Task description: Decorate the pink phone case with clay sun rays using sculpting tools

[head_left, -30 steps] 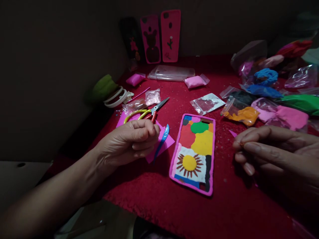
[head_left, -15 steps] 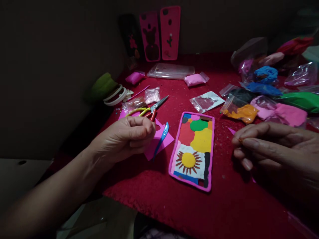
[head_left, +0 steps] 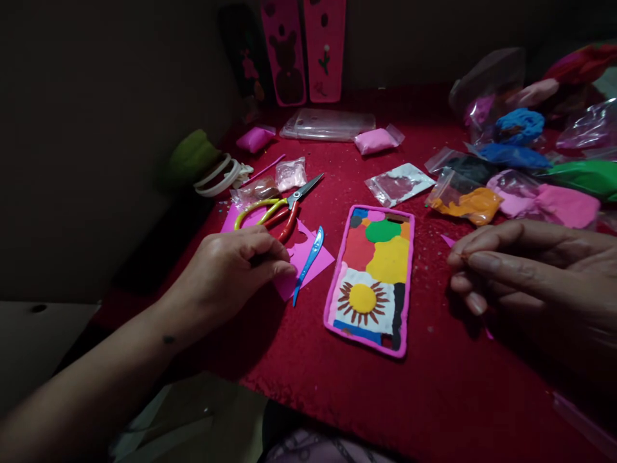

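A phone case [head_left: 369, 280] with a pink rim lies on the red cloth, its back covered in coloured clay patches and a yellow sun with brown rays. Left of it, my left hand [head_left: 241, 267] is closed, thumb near the fingertips, beside a blue plastic knife [head_left: 309, 265] on pink paper [head_left: 322, 260]; what it holds, if anything, cannot be made out. To the right of the case, my right hand [head_left: 525, 276] pinches a tiny brown piece [head_left: 465, 256] between thumb and finger. Scissors [head_left: 294, 204] with red and yellow handles rest beyond my left hand.
Bags of orange [head_left: 470, 202], blue, green and pink clay crowd the right side of the red cloth [head_left: 337, 405]. Clear cases [head_left: 328, 125] lie at the back, with decorated cases [head_left: 324, 54] upright behind them. White rings [head_left: 219, 179] are at the left.
My left hand has lowered and turned palm down, moving slightly left and uncovering more of the scissors' handles. My right hand keeps its pinch. The whole view has shifted slightly.
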`<state>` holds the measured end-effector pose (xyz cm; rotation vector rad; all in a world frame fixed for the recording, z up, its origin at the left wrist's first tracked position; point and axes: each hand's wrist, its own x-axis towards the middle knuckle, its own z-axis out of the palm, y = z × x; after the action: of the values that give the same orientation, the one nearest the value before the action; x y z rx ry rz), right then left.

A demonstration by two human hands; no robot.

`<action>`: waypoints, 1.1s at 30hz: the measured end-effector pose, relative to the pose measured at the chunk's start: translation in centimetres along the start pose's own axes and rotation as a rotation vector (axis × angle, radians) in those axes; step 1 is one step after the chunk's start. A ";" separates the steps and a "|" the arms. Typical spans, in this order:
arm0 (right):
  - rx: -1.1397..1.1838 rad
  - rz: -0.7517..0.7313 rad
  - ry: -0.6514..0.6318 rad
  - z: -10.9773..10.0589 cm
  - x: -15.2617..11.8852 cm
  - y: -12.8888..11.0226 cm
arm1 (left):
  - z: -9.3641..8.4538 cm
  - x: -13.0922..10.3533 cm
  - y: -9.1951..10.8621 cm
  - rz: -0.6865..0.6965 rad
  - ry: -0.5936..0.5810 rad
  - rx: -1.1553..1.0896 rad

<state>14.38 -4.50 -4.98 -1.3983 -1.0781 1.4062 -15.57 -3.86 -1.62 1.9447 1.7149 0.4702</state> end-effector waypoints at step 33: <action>0.207 0.067 -0.211 0.8 -0.9 -1.7 | 0.1 -0.2 5.1 0.529 0.240 0.166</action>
<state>13.56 -4.94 -3.09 -1.1665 -0.9914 1.6924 -11.40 -4.44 1.29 2.5591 1.3888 0.7959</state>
